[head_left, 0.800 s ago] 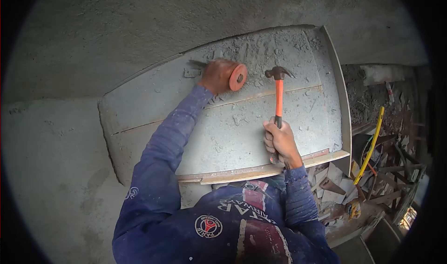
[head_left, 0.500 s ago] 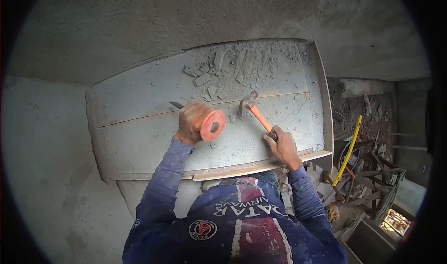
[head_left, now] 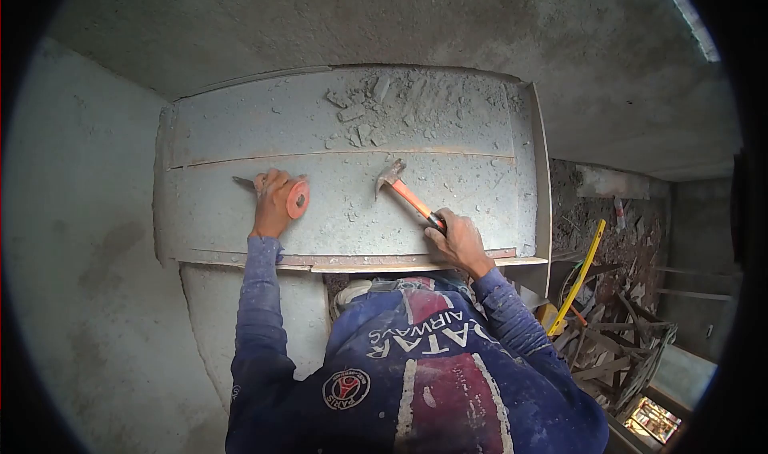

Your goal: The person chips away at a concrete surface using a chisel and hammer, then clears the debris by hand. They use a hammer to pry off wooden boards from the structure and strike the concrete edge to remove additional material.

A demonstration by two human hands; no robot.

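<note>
My left hand (head_left: 274,206) is closed around a chisel with a round orange guard (head_left: 298,199); its dark blade (head_left: 244,184) points left, over the left part of the grey slab (head_left: 336,214). The fingers of my right hand (head_left: 460,240) wrap the black and orange handle of a claw hammer (head_left: 412,198). The hammer's metal head is over the middle of the slab, to the right of the chisel. A thin crack-like line crosses the slab beyond both tools.
Broken mortar pieces (head_left: 352,113) and dust lie at the slab's far side. A raised board (head_left: 541,174) edges its right end, and a pale strip runs along the near edge. At right are a yellow level (head_left: 578,278) and piled wood scraps (head_left: 620,350).
My left hand and the chisel have moved left and toward the slab's left end. The hammer has shifted left a little in my right hand. The camera view has shifted slightly.
</note>
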